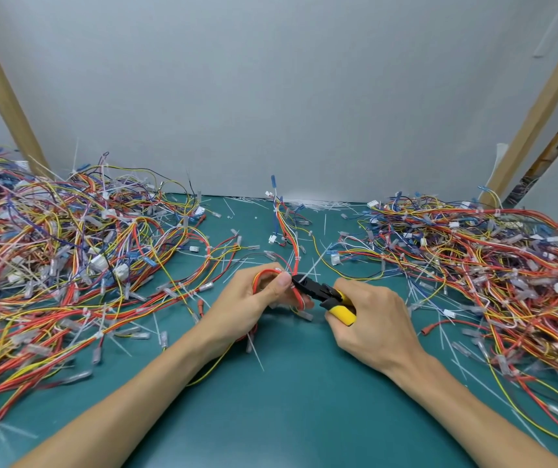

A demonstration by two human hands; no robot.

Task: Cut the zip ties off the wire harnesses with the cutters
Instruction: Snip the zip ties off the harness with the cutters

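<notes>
My left hand (257, 298) grips a bundle of red, orange and yellow wires, one wire harness (286, 238), which runs from my fingers toward the back of the table. In my right hand (372, 319) are the cutters (321, 292), with black jaws and yellow handles. The jaws sit against the bundle right beside my left thumb, where a pale zip tie (291, 286) shows. Whether the jaws have closed on the tie is unclear.
A large tangle of harnesses (68, 265) covers the left of the green mat (270, 400), and another heap (490, 265) fills the right. Cut white zip ties (318, 204) lie scattered along the back wall and around my hands. Wooden posts (0, 86) stand at both sides.
</notes>
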